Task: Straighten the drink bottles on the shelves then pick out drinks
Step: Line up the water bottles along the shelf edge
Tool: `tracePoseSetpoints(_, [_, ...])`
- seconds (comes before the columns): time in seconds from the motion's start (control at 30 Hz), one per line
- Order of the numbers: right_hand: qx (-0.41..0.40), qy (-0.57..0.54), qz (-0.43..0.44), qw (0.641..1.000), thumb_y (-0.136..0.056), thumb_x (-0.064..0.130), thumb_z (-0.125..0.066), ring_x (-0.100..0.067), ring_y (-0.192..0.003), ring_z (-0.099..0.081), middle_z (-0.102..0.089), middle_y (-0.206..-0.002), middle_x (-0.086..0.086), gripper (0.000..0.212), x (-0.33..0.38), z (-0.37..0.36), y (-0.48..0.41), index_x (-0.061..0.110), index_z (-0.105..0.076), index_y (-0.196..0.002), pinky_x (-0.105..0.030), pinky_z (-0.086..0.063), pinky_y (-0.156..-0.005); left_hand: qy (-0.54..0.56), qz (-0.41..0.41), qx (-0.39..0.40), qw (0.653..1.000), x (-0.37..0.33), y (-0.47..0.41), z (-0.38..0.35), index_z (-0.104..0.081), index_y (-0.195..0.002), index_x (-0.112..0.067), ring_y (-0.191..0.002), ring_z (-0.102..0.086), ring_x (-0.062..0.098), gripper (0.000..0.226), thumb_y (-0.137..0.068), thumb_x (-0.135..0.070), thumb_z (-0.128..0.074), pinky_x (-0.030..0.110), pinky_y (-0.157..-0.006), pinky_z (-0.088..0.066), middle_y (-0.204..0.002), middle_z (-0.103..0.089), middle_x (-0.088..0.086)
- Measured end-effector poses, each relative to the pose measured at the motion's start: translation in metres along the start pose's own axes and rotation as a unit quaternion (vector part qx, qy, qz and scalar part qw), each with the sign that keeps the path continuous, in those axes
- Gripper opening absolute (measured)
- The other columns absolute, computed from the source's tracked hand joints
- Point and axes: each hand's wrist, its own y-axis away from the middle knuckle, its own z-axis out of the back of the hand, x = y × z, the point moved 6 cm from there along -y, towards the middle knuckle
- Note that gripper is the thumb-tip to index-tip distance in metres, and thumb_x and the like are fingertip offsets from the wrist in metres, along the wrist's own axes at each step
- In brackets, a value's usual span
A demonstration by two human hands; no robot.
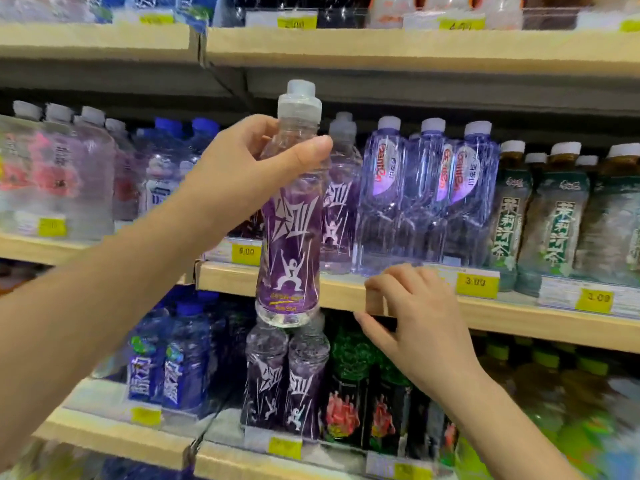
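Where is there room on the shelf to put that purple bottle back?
The left hand holds the purple bottle in front of the middle shelf. The likeliest slot is behind it, left of its twin bottle. The clear blue bottles and green tea bottles rightward look tightly packed.

Centre of frame: the held bottle (289, 216) stands upright in front of the middle shelf (346, 289), its neck within the grip of the left hand (249, 168), its base level with that shelf's front edge. Directly behind it, on the middle shelf, stands a like bottle (341, 202); to the right of that, a row of water bottles (429, 195), then tea bottles (547, 216) at far right. The right hand (412, 320) lies at lower right of centre, against the shelf's front edge, beside a price tag (477, 282). Below the held bottle, on the lower shelf (242, 459), stand two like bottles (287, 382). The upper shelf (381, 46) crosses the top of the frame.
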Motion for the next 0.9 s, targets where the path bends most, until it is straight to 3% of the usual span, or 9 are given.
tracePoseSetpoints(0.17, [-0.003, -0.014, -0.014, 1.000, -0.087, 0.047, -0.077, -0.026, -0.092, -0.053, -0.060, -0.104, 0.002, 0.034, 0.019, -0.012, -0.011, 0.024, -0.071, -0.110, -0.042, -0.046, -0.075, 0.007, 0.007, -0.005, 1.000, 0.021, -0.015, 0.023, -0.066, -0.106, -0.044, -0.090, -0.070, -0.004, 0.054, -0.066, -0.079, -0.071, 0.030, -0.080, -0.052, -0.100, -0.073, -0.022])
tracePoseSetpoints(0.6, [-0.006, -0.055, 0.007, 0.998, -0.086, 0.043, -0.079, -0.019, -0.096, -0.052, -0.060, -0.108, 0.007, 0.035, 0.034, -0.028, -0.021, 0.025, -0.071, -0.115, -0.036, -0.045, -0.080, -0.004, 0.004, -0.022, 1.000, 0.026, -0.052, 0.040, -0.065, -0.112, -0.037, -0.087, -0.069, -0.005, 0.055, -0.072, -0.076, -0.068, 0.023, -0.076, -0.051, -0.098, -0.073, -0.020])
tracePoseSetpoints(0.8, [-0.008, -0.050, 0.000, 0.999, -0.087, 0.043, -0.079, -0.019, -0.099, -0.053, -0.060, -0.110, 0.009, 0.036, 0.034, -0.030, -0.020, 0.027, -0.071, -0.117, -0.037, -0.046, -0.082, 0.012, 0.008, -0.032, 0.999, 0.028, -0.071, 0.042, -0.064, -0.116, -0.034, -0.095, -0.071, 0.006, 0.068, -0.066, -0.081, -0.068, 0.040, -0.091, -0.056, -0.104, -0.074, -0.012])
tracePoseSetpoints(0.9, [-0.011, -0.051, -0.003, 0.999, -0.087, 0.043, -0.078, -0.018, -0.100, -0.052, -0.059, -0.111, 0.009, 0.035, 0.033, -0.030, -0.019, 0.027, -0.070, -0.117, -0.036, -0.045, -0.083, -0.012, -0.001, -0.044, 0.999, 0.026, -0.077, 0.042, -0.060, -0.113, -0.040, -0.096, -0.068, -0.001, 0.067, -0.064, -0.085, -0.065, 0.033, -0.089, -0.054, -0.106, -0.070, -0.018])
